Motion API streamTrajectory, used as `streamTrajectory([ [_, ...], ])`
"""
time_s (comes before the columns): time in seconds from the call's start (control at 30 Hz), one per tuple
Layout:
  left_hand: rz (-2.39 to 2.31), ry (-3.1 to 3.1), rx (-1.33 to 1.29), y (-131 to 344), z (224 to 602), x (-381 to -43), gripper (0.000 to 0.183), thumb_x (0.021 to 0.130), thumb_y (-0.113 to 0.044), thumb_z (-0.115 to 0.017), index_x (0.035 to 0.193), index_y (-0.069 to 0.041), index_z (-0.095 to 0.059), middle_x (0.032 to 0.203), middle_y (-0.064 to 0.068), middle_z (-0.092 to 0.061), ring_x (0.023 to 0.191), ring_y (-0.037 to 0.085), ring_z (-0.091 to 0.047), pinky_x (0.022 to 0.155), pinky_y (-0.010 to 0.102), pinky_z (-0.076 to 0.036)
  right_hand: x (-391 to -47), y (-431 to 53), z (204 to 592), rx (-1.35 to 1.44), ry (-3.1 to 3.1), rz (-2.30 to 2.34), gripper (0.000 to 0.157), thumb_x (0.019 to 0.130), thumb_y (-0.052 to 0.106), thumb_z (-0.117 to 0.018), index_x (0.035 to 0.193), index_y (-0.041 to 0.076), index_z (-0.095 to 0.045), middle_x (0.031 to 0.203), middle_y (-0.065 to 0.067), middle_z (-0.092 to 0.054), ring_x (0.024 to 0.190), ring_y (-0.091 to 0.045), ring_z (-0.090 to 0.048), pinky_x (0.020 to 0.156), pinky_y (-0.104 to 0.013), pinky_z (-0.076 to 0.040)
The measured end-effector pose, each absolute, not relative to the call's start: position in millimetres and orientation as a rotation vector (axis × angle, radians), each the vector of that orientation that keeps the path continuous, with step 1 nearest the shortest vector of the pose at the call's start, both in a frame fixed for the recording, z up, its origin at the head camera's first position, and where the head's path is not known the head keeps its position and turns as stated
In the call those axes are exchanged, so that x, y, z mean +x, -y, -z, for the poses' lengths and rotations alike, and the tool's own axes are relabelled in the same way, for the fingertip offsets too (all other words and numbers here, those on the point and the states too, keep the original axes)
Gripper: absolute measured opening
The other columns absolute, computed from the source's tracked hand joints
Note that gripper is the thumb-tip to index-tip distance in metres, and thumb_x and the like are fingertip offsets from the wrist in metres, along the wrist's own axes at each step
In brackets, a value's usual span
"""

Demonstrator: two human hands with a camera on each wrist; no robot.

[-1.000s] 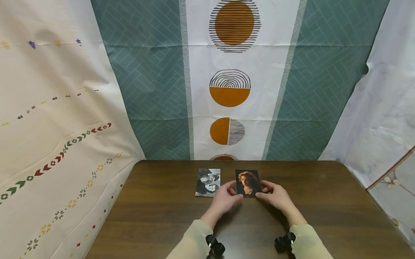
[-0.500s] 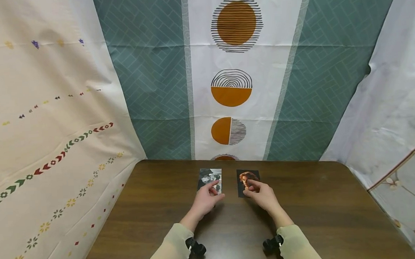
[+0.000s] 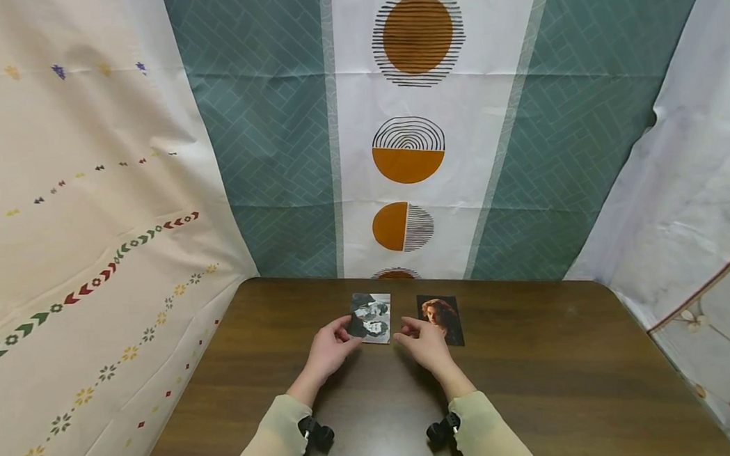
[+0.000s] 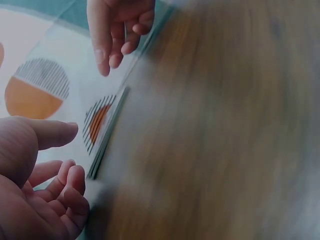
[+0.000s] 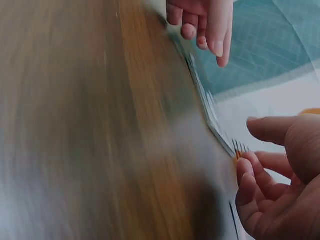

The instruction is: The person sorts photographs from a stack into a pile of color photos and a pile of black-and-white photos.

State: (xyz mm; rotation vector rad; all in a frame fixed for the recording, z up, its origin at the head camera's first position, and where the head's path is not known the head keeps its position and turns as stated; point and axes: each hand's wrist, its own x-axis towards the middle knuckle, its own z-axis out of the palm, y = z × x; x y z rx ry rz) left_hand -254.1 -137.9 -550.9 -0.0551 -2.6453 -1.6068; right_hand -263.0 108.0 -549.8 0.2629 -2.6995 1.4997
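Observation:
A black-and-white photo card (image 3: pixel 372 318) lies on the wooden table, its picture turned sideways. To its right is a dark portrait card (image 3: pixel 442 311) of a red-haired figure. My left hand (image 3: pixel 330 347) is at the left edge of the black-and-white card, thumb and fingers apart. On that card's other side is my right hand (image 3: pixel 427 344), which overlaps the lower left of the portrait card. In the left wrist view, a thin card stack (image 4: pixel 110 132) shows edge-on between the left hand (image 4: pixel 47 182) and the right hand (image 4: pixel 120 27). Neither hand grips anything.
The brown wooden table (image 3: pixel 536 357) ends at a hanging cloth (image 3: pixel 271 136) with orange circles just behind the cards. Cream embroidered cloth (image 3: pixel 85 168) borders the left side, pale cloth (image 3: pixel 700 165) the right. A small black camera (image 3: pixel 321 436) sits on the left wrist.
Both hands have left the portrait card and moved left to either side of the black-and-white card. The cards keep nearly the same places; the portrait card is turned slightly.

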Motion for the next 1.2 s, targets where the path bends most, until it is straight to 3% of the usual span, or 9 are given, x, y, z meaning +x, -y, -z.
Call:
streamTrajectory([
  [0.23,1.502,2.652,0.02,149.3,557.4,-263.7,0.052,0.091,-0.012,-0.084,0.138,0.004,-0.068,0.084,0.002,-0.058,0.077,0.018,-0.052,0.073,0.034,-0.044,-266.5,-85.9,551.9,0.189,2.688,-1.406,0.045,0.096,0.017,-0.078,0.134,-0.006,-0.071,0.105,-0.008,-0.076,0.096,-0.026,-0.071,0.087,-0.047,-0.057],
  [0.47,1.374,2.719,0.065,146.8,556.6,-270.0,0.051,0.091,-0.015,-0.081,0.135,0.006,-0.069,0.079,0.001,-0.058,0.072,0.016,-0.052,0.07,0.033,-0.044,-269.0,-75.5,553.0,0.077,2.781,-1.288,0.049,0.099,0.026,-0.075,0.14,0.001,-0.07,0.118,-0.011,-0.076,0.112,-0.032,-0.071,0.094,-0.054,-0.055],
  [0.8,1.222,2.839,0.084,141.9,551.7,-271.9,0.047,0.094,-0.023,-0.079,0.135,-0.001,-0.073,0.074,-0.001,-0.058,0.068,0.015,-0.052,0.062,0.032,-0.04,-268.5,-70.2,550.8,0.001,2.846,-1.212,0.047,0.098,0.03,-0.076,0.14,0.009,-0.072,0.131,-0.01,-0.074,0.123,-0.034,-0.067,0.093,-0.055,-0.056],
  [1.2,1.192,2.874,0.084,142.0,552.1,-270.8,0.042,0.096,-0.027,-0.079,0.133,-0.007,-0.077,0.081,-0.002,-0.066,0.079,0.019,-0.058,0.07,0.036,-0.046,-269.4,-68.2,555.1,0.013,2.87,-1.2,0.044,0.098,0.03,-0.076,0.138,0.012,-0.075,0.139,-0.014,-0.07,0.128,-0.037,-0.064,0.098,-0.058,-0.054],
])
